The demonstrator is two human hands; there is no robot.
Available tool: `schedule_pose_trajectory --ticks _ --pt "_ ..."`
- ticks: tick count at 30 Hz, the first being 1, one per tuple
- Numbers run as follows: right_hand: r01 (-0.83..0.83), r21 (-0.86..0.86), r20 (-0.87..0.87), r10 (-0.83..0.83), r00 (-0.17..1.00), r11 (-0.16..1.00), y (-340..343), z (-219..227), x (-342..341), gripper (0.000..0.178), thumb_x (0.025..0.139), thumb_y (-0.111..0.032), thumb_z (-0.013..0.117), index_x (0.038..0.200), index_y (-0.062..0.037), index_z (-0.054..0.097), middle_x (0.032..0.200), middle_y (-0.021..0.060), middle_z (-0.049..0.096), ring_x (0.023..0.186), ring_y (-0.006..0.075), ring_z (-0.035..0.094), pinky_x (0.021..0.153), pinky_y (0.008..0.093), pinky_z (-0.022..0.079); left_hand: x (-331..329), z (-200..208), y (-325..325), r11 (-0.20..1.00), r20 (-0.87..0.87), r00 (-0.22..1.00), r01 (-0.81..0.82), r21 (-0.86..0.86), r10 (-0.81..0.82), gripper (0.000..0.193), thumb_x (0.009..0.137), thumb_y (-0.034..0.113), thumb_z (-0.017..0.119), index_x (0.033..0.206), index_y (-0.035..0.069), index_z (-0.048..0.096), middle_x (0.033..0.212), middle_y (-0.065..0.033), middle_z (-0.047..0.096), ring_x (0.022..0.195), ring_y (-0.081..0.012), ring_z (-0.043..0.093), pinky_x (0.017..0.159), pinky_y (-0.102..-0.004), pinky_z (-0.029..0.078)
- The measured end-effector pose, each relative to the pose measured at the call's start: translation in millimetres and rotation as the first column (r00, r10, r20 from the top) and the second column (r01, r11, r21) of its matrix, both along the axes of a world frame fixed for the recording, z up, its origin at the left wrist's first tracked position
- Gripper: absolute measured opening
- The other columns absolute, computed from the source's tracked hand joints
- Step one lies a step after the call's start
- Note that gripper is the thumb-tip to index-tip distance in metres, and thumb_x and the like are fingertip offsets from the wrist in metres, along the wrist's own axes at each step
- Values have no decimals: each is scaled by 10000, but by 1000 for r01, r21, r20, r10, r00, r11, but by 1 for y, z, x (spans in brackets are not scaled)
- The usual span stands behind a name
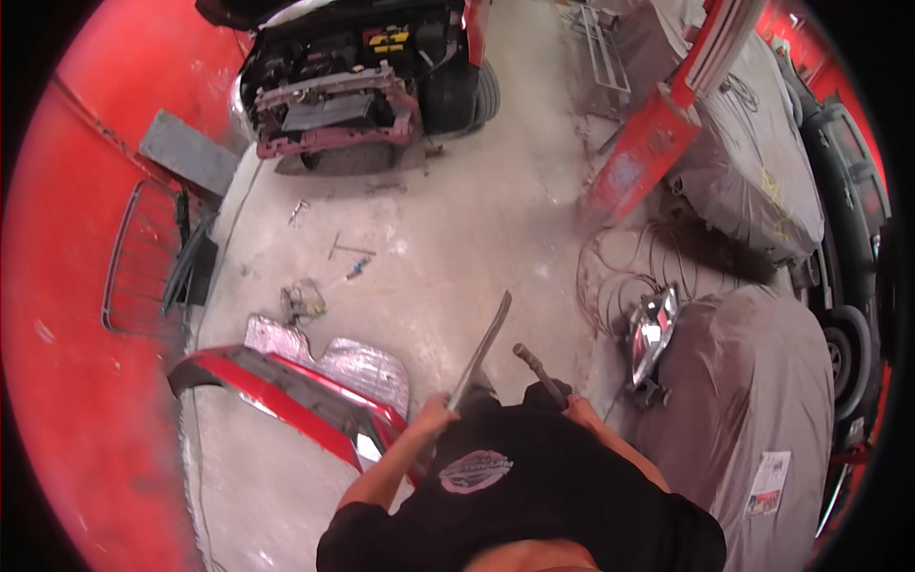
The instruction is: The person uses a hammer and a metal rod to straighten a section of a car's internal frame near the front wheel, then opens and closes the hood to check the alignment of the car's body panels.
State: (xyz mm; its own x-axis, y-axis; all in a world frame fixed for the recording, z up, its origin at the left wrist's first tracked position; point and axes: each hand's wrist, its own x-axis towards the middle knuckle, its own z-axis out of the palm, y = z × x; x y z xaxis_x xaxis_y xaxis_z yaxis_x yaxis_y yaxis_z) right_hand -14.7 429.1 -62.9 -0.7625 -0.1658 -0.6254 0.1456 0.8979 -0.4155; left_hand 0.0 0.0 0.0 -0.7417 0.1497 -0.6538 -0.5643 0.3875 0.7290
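Note:
My left hand is closed around one end of a long, flat, slightly curved metal bar, which points forward and a little right over the floor. My right hand grips a shorter rod-like tool with a thicker, rounded far end, tilted forward and left. Both hands are at waist height before my black shirt, apart from each other. The tools do not touch. The lower part of each tool is hidden by the fingers.
Ahead stands a car with its front stripped. A red bumper and silver padded sheet lie left. A headlight rests by a grey-covered object; cables lie near a red post. Hand tools are scattered.

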Motion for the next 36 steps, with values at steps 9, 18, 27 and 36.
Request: schedule_pose_trajectory --ticks 9,18,27,36 --pt "248 -332 341 -129 931 910 -38 53 -264 399 773 -240 745 1035 57 692 996 251 704 922 402 688 818 431 542 -179 2 -22 932 257 919 -339 129 299 419 777 89 724 1171 -16 629 953 -157 691 855 -200 663 732 -321 523" --pt "278 -282 505 -104 857 918 -73 99 -539 398 797 -276 645 1018 51 703 855 108 691 826 237 666 732 367 504 -452 40 -14 922 72 929 -369 119 363 361 825 92 708 1152 13 575 823 -91 642 679 -162 611 591 -310 497" --pt "311 -319 337 -199 920 895 -140 48 -712 415 838 -332 631 943 63 702 868 124 709 775 206 675 690 318 499 -748 71 -93 899 115 948 -318 300 297 423 952 110 662 1303 8 448 628 -25 527 424 -124 491 387 -294 389" --pt "832 -211 657 -556 510 513 -219 -47 -880 204 870 -170 724 926 12 649 755 93 650 582 199 634 521 342 511 -921 -63 -147 895 123 924 -381 234 361 466 956 131 655 1387 47 501 584 18 494 405 -84 445 371 -269 344"
